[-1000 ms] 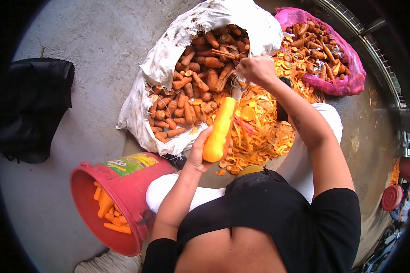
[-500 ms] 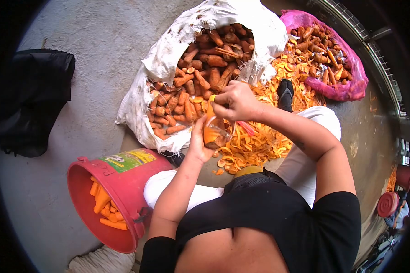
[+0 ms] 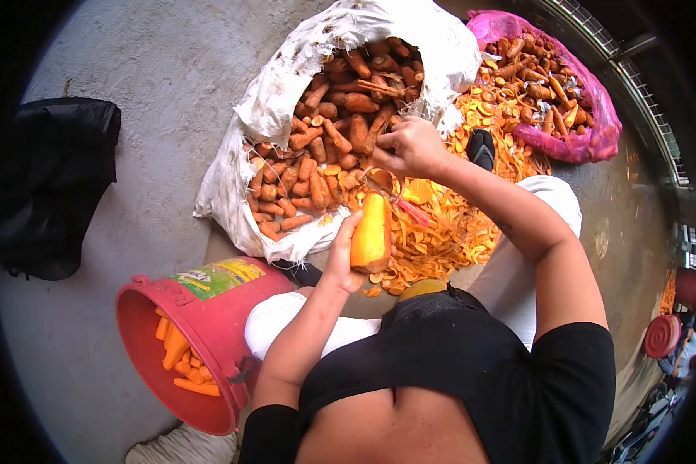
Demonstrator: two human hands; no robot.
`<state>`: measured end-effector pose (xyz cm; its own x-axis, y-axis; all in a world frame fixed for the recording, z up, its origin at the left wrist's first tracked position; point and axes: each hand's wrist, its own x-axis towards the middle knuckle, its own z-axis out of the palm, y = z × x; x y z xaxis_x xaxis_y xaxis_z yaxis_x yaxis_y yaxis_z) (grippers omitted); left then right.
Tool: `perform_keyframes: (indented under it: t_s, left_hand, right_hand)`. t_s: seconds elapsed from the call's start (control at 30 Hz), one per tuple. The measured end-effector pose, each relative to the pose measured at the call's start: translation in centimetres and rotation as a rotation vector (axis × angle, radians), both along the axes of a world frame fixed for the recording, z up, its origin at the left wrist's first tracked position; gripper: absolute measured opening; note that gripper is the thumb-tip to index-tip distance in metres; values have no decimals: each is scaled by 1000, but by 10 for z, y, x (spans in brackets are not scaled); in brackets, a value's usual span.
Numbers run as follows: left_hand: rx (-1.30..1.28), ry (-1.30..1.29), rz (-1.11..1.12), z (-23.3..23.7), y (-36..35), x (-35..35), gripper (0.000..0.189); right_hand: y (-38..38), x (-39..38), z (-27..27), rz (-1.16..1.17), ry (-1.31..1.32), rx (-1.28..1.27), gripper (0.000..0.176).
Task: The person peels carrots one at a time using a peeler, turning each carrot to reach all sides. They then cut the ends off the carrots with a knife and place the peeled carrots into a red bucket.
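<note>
My left hand (image 3: 343, 255) is closed round a thick carrot (image 3: 372, 236), held upright above my lap. The side facing me is peeled bright orange, and a darker strip of skin shows along its right edge. Just beyond the carrot's top, my right hand (image 3: 415, 148) is closed on a peeler (image 3: 380, 180), whose thin metal frame shows below the fingers with a curl of peel by it. Most of the peeler's handle is hidden by the fingers. Under both hands spreads a heap of orange peelings (image 3: 448, 236).
A white sack (image 3: 236, 166) of unpeeled carrots lies open ahead. At the back right is a pink bag (image 3: 607, 135) of carrots. On the left, a tilted red bucket (image 3: 232, 309) holds peeled carrots. Black cloth (image 3: 58, 185) lies at far left.
My right hand has moved up and away from the carrot, taking the peeler off its surface. The carrot now shows a bright peeled face, and my left hand still grips it.
</note>
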<state>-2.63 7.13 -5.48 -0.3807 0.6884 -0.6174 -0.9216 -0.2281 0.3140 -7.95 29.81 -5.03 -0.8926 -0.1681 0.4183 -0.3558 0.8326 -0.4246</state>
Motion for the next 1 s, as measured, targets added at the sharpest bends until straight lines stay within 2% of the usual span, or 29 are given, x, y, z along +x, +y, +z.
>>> perform_keyframes:
  t_s: [0.1,0.23,0.27,0.37,0.47,0.57,0.63,0.77,0.83,1.0]
  left_hand:
    - [3,14,-33,-6,-6,0,46]
    - [38,74,-74,0,-10,1,47]
    - [56,105,-86,5,-12,2,48]
    - [155,48,-120,23,-17,0,50]
    - [101,69,-28,10,-14,-5,52]
    - [89,73,21,6,-10,-16,52]
    - [147,48,30,-6,-10,-22,49]
    - [-60,28,163,-3,-2,-19,42]
    - [-107,-62,176,-3,2,-19,40]
    - [-88,18,155,-17,5,-17,39]
  right_hand:
    - [0,0,-7,-15,-35,-22,28]
    - [16,-13,-13,-171,-105,40,26]
    - [32,-18,-16,-136,23,261,23]
    - [49,-18,-17,-297,-47,345,27]
    - [30,-18,3,-399,-40,170,31]
    - [11,-15,24,-319,-321,-136,32]
    - [-3,-10,25,-99,-234,-308,29]
    - [-36,11,16,250,-82,-135,22]
    - [-44,20,18,282,-55,-119,22]
    - [-32,15,10,244,-17,-105,22]
